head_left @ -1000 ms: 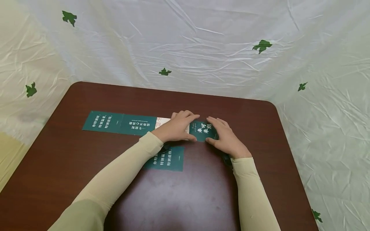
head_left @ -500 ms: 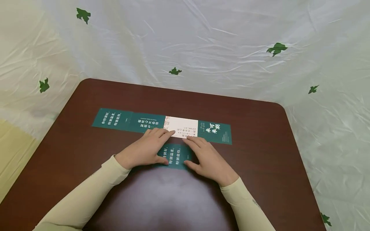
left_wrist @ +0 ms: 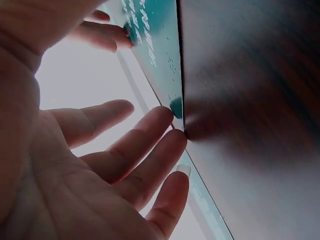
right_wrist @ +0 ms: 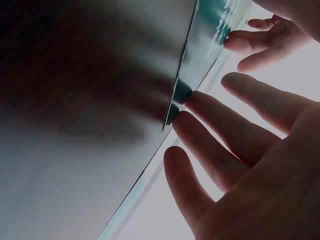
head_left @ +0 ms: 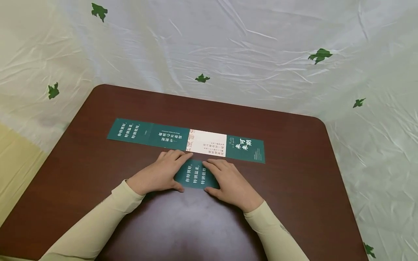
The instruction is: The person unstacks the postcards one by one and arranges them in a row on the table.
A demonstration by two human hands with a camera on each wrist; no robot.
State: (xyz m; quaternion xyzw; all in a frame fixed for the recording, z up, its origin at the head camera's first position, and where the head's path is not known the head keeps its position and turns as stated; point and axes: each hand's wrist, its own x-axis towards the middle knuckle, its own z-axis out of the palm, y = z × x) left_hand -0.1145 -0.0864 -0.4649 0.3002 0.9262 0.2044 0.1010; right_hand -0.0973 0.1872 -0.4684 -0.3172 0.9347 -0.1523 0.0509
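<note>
A green card with white printed characters lies flat on the brown table in front of the person. My left hand is at its left end and my right hand at its right end, partly covering both ends. In the left wrist view, slightly bent fingertips touch the green card. The right wrist view shows fingertips resting on its other end. Beyond it runs a row: a green card, another green card, a white card and a green card.
The row of cards crosses the brown table just beyond the fingers. A white sheet with green leaf-like patches hangs behind the far edge and down the right side. Yellowish cloth hangs at the left.
Both hands have come off the right part of the row and moved nearer the person, onto the two ends of the separate green card. The white card, earlier partly covered, now shows fully.
</note>
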